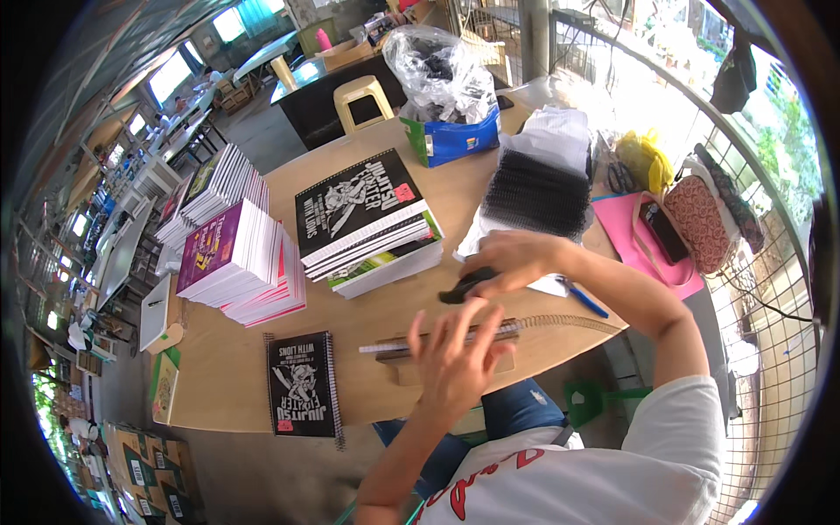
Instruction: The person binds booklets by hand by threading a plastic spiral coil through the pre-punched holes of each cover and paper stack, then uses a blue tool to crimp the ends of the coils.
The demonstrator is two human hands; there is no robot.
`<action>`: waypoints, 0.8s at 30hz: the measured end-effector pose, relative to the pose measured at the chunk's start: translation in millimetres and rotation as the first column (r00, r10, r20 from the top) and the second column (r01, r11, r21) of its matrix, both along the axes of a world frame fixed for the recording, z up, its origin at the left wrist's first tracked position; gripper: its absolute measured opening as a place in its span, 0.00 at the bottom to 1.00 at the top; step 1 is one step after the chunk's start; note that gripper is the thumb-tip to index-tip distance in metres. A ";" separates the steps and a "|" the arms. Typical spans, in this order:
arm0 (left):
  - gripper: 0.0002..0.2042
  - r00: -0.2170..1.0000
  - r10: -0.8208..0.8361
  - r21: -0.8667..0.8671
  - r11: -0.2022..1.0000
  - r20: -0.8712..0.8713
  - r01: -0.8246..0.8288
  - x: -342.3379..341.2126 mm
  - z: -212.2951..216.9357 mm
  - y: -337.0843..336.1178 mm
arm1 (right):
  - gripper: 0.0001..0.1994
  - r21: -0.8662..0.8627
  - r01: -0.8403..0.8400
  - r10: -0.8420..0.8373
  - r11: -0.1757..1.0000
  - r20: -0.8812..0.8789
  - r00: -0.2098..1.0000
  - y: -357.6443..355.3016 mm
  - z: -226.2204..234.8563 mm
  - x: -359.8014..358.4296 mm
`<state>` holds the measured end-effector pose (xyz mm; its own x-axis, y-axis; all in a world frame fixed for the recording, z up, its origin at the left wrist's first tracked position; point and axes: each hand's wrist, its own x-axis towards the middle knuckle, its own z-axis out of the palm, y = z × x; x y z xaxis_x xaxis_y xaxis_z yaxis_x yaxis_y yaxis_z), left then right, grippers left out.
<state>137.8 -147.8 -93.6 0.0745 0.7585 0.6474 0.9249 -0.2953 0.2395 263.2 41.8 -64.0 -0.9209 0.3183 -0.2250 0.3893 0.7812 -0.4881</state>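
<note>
A pale wooden table (385, 306) with a rounded edge carries everything; on its left side stand stacks of white-paged books (229, 254) with magenta covers, in the middle a stack of black-covered books (363, 219), and near the front edge a single black spiral-bound notebook (302, 385) lies flat. At the front, an unbound sheaf of pages (437, 343) rests on a wooden block beside a long wire spiral (569, 322); farther back lie a heap of black binding coils (535, 194) on white paper, a blue pen (582, 299), a pink folder (632, 229) and a clear bag of dark parts (437, 74) in a blue and green box (451, 140).
</note>
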 end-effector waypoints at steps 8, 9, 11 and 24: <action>0.09 0.995 0.014 0.016 1.000 0.096 -0.016 -18.3 -17.9 -1.5 | 0.33 -0.684 -0.168 -0.030 0.710 -0.268 0.963 20.2 -18.3 61.4; 0.09 0.996 0.016 0.015 1.000 0.090 -0.017 -18.2 -16.9 -0.6 | 0.34 -0.771 -0.278 -0.111 0.573 -0.409 0.906 21.2 -19.1 63.5; 0.09 0.996 -0.012 0.011 1.000 0.087 0.011 -18.9 -17.0 1.1 | 0.35 -0.417 -0.134 0.095 0.899 -0.113 0.989 13.7 -25.2 47.0; 0.32 0.983 -0.040 0.049 0.998 0.177 0.031 -26.0 -23.3 0.8 | 0.42 -0.427 0.037 0.039 0.903 0.167 0.985 12.0 0.0 30.7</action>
<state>111.8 -147.0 -116.8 -0.0189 0.7265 0.6869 0.8575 -0.3416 0.3848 294.0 53.8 -64.1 -0.8578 0.1558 -0.4898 0.4941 0.5125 -0.7023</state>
